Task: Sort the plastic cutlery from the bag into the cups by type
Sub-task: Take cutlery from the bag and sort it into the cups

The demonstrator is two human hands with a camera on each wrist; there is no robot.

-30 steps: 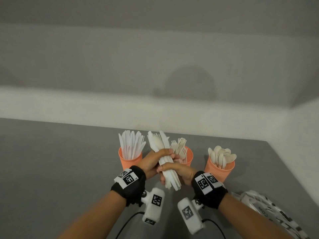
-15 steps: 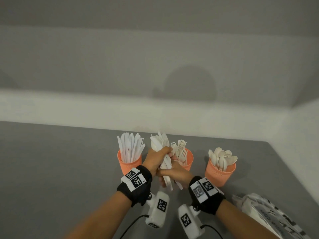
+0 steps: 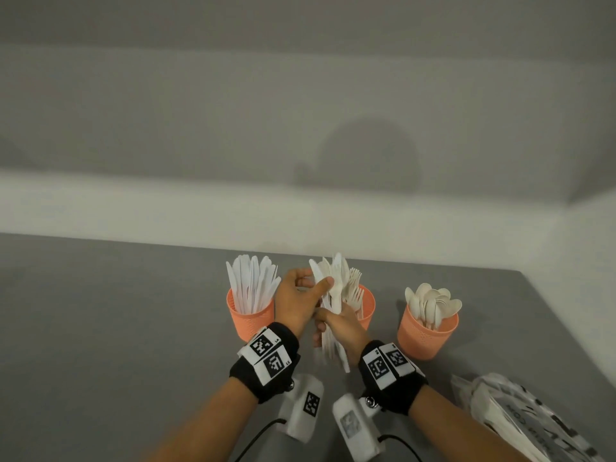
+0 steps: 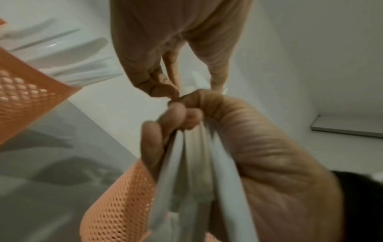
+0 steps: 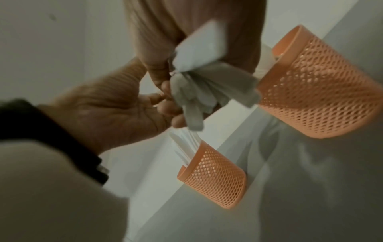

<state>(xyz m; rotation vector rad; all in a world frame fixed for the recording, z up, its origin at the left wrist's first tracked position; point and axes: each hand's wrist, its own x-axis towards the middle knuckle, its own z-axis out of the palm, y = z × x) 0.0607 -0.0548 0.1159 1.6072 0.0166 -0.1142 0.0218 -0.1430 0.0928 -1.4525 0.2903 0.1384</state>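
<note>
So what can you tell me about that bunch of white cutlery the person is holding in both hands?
The bunch of cutlery is a mixed handful of white or cream plastic pieces, with knife blades and what looks like a spoon bowl fanned at the top. It stands nearly upright above the grey table, in front of the middle orange cup. The right hand grips the handles low down; the left hand pinches a piece near the top with thumb and fingers. Handle ends poke out below.

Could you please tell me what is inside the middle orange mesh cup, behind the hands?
White plastic forks stand inside the middle orange mesh cup, tines up. The hands and their held cutlery bundle cover its lower part.
</note>
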